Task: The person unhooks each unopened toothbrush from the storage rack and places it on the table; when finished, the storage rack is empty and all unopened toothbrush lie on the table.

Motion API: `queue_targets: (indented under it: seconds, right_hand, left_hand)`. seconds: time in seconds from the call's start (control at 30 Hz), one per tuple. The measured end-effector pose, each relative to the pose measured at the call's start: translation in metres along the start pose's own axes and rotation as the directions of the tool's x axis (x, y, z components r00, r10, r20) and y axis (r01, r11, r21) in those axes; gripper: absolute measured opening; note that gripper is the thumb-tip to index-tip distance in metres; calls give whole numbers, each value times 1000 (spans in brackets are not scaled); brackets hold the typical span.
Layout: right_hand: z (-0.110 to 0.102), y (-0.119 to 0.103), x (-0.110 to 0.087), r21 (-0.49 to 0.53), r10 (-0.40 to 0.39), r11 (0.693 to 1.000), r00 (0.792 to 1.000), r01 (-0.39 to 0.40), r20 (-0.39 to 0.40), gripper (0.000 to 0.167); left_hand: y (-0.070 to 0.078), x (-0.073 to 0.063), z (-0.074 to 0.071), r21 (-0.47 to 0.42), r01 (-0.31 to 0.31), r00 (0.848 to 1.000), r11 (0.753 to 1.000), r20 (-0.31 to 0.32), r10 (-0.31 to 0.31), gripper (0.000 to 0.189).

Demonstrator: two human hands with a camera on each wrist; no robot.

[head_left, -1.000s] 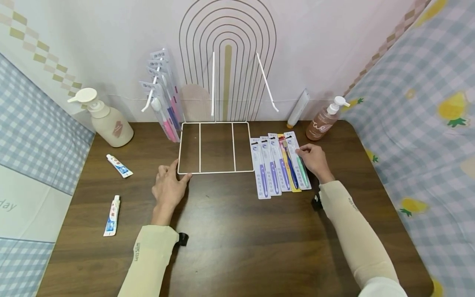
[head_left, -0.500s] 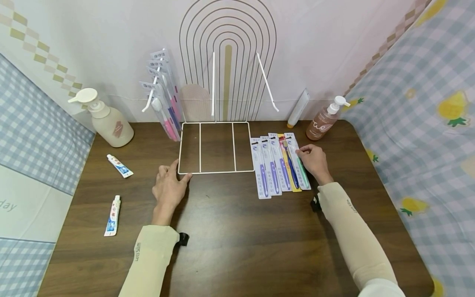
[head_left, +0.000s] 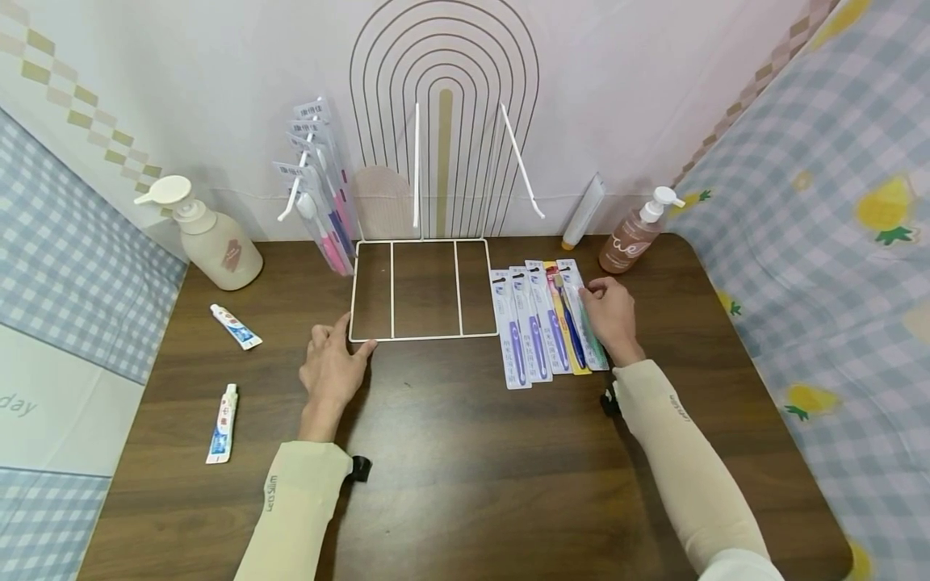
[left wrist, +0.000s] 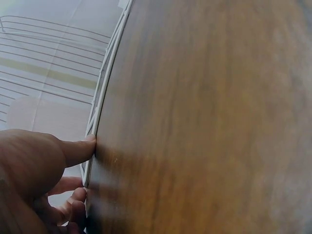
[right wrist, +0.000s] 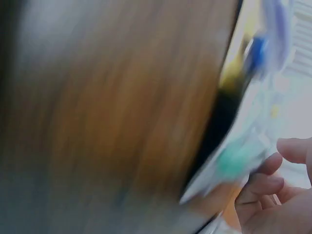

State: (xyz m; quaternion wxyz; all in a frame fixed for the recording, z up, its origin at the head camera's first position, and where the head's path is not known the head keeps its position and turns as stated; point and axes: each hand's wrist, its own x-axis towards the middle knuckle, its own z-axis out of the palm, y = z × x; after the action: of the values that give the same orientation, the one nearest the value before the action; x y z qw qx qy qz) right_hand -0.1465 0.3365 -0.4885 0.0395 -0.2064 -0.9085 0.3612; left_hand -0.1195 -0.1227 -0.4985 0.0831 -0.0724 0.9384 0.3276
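Observation:
In the head view my left hand (head_left: 334, 367) touches the front left corner of a white wire rack (head_left: 425, 337), thumb at the front bar and index finger at the side bar. The left wrist view shows the thumb (left wrist: 80, 150) straight against the wire. My right hand (head_left: 610, 319) pinches the right edge of a packaged toothbrush (head_left: 570, 278) with a green handle, partly hidden by the fingers. In the right wrist view this package (right wrist: 234, 163) slants up off the table, blurred. Left of it lie a yellow-backed packaged toothbrush (head_left: 569, 331) and several purple-handled ones (head_left: 536, 347).
Packaged toothbrushes (head_left: 320, 186) hang on the rack's left hook; its middle hook (head_left: 417, 165) and right hook (head_left: 521, 161) are bare. Pump bottles stand at left (head_left: 218, 242) and right (head_left: 630, 238). A tube (head_left: 584, 211) leans on the wall. Two small toothpaste tubes (head_left: 236, 327) lie at left.
My right hand has shifted slightly left over the green-handled toothbrush package and now covers more of it. The left hand stays at the rack's corner.

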Motion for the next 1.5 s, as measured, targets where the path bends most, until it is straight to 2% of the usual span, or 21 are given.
queue_targets:
  seconds: [0.07,0.17,0.27,0.3,0.4,0.5,0.67,0.77,0.93,1.0,1.2,1.3,1.33,1.43,1.5]
  right_hand:
    - [10,2,5,49,-76,996,997,77,-22,43]
    - [24,-14,-3,61,-202,978,979,201,2,42]
    - [46,-22,-8,36,-337,941,938,335,79,44]
    - [52,-32,-16,-6,-360,932,926,363,109,45]
    - [79,-26,-16,-56,-450,884,877,464,165,49]
    - [95,-23,-21,-112,-481,853,852,509,206,50]
    - [85,-62,-54,-137,-455,846,832,515,316,44]
    - [77,-82,-68,-163,-430,844,827,511,362,37]
    - [82,-89,-71,-217,-384,844,836,490,392,31]
    - [85,-91,-71,-229,-361,853,847,469,389,36]
    - [86,-93,-73,-265,-299,870,873,415,386,64]
    - [87,-93,-73,-287,-287,865,874,412,392,73]
    - [87,-94,-73,-297,-283,861,875,412,393,74]
    - [87,-95,-72,-310,-278,855,872,416,403,75]
    - [86,-95,-72,-308,-275,856,869,416,410,74]
  left_hand:
    - [-1,0,-1,4,2,1000,1000,-4,-2,75]
    - [-3,-1,-3,9,6,1000,1000,-3,-6,75]
    - [-4,-3,-4,14,12,1000,1000,-5,-12,75]
    - [-4,-3,-4,15,16,1000,1000,-6,-16,74]
    - [-2,-3,-3,14,18,1000,1000,-9,-18,74]
    - [1,0,-1,16,7,1000,1000,-6,-7,74]
    - [1,3,0,30,0,1000,1000,-16,0,75]
    - [1,4,1,32,-2,1000,1000,-23,2,75]
    - [0,4,1,32,4,1000,999,-31,-3,75]
    - [-1,4,0,33,8,999,999,-34,-7,75]
    - [-1,5,-4,9,9,1000,1000,-14,-9,75]
    - [-5,12,-11,-52,0,1000,999,-17,0,76]
    - [-10,19,-11,-69,-12,1000,998,-28,10,77]
    - [-21,37,-17,-139,-53,994,989,-100,39,80]
    - [-17,41,-30,-199,-80,988,977,-144,52,78]
